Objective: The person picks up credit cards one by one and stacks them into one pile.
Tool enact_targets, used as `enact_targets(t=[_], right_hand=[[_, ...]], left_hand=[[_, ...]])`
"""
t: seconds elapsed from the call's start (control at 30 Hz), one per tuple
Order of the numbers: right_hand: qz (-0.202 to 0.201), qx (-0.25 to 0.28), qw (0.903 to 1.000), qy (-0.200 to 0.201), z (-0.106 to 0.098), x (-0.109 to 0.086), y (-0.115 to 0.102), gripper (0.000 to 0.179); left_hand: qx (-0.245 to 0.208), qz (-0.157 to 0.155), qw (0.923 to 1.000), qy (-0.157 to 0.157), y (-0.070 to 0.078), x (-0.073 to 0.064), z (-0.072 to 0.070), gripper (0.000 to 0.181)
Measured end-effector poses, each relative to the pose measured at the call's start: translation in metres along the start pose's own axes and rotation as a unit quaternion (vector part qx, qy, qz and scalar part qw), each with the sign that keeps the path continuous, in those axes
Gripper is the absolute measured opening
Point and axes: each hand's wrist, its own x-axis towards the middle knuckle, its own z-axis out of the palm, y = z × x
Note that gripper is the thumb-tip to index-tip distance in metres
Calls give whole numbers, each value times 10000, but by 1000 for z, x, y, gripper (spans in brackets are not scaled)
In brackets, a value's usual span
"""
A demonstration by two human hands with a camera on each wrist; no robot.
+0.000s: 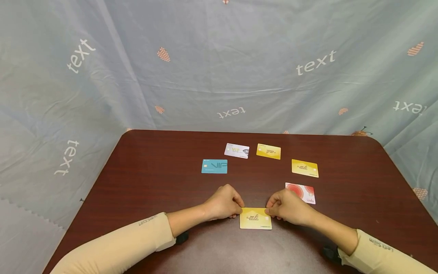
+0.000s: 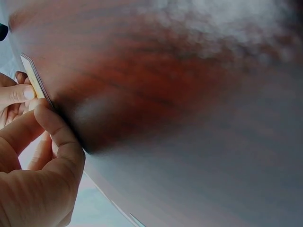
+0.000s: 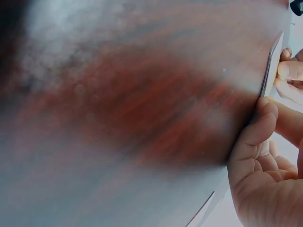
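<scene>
Watching remotely, I see the left hand (image 1: 223,202) and right hand (image 1: 288,207) pinching the far corners of a yellow card (image 1: 254,223), which sits between them. I judge the step in hand to be steadying or squaring it; the next move seems to call for a light, even grip. It is thin, flat and round-cornered, probably plastic; I cannot tell whether it's single or stacked. Beneath both hands, the reddish-brown table (image 1: 205,251) shows a dark grain and a soft sheen.
</scene>
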Motion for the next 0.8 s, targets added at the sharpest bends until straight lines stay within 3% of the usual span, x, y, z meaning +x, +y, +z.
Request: enact_targets(t=[0.8], right_hand=[[-65,-42,9999,71,0,-1,2,11]], left_hand=[[-97,-75,9999,-29,1,1,-1,12]])
